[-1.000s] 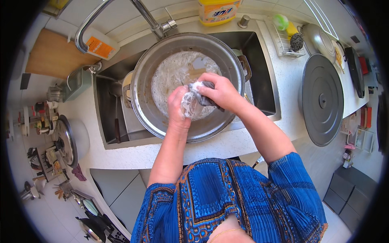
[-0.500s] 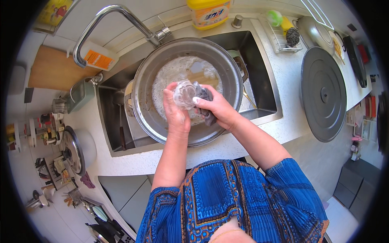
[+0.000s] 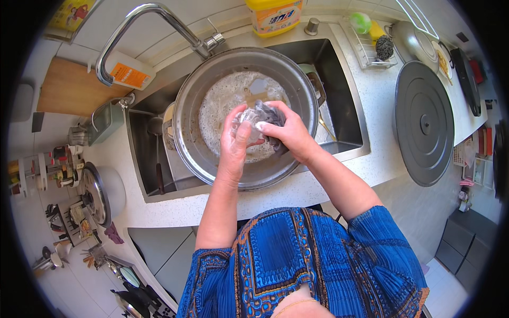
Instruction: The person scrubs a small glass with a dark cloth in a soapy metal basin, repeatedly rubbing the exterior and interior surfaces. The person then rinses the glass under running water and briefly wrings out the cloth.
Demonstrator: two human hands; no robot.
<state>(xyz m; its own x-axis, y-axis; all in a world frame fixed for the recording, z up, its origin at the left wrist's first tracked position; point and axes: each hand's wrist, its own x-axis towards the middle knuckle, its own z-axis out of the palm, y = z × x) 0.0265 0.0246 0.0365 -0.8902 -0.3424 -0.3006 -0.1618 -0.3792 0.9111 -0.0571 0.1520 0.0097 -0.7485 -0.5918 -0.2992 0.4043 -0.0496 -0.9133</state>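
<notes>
Over foamy water [image 3: 214, 119], crumpled gray cloth [image 3: 274, 113].

You have bright light; the faucet [image 3: 183, 33] and the basin [image 3: 186, 121] carry glare, the counter [image 3: 371, 87] looks curved, and corners are black.

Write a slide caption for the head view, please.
Left hand holding a clear vessel, right hand a grey cloth, over a metal basin.

The left hand [image 3: 231, 146] is holding a clear, foam-covered vessel [image 3: 254, 133]; the right hand [image 3: 291, 135] is pressing a crumpled dark-grey cloth [image 3: 271, 114] against it above a round metal basin [image 3: 185, 108] of foamy water [image 3: 214, 114].
</notes>
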